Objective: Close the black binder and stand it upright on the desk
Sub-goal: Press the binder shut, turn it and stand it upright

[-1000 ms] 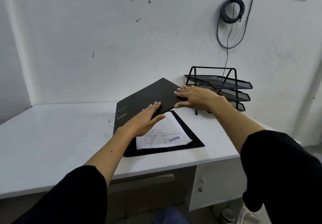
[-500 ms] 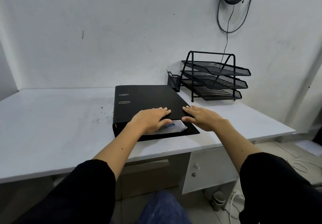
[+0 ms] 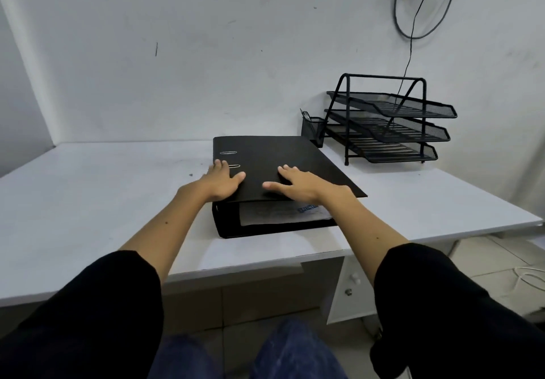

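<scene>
The black binder lies flat on the white desk, its spine to the left and its top cover lowered over the pages. White papers with a blue mark show through the gap at its near edge. My left hand rests palm down on the cover near the spine, fingers spread beside two metal slots. My right hand lies flat on the cover's near middle, fingers apart. Neither hand grips anything.
A black three-tier mesh letter tray stands at the back right of the desk, with a small mesh cup beside it. Cables hang on the wall above. A drawer unit sits under the desk's right side.
The raised cover came down over the papers. Both hands slid from the cover's near edge up onto its top, the left toward the spine.
</scene>
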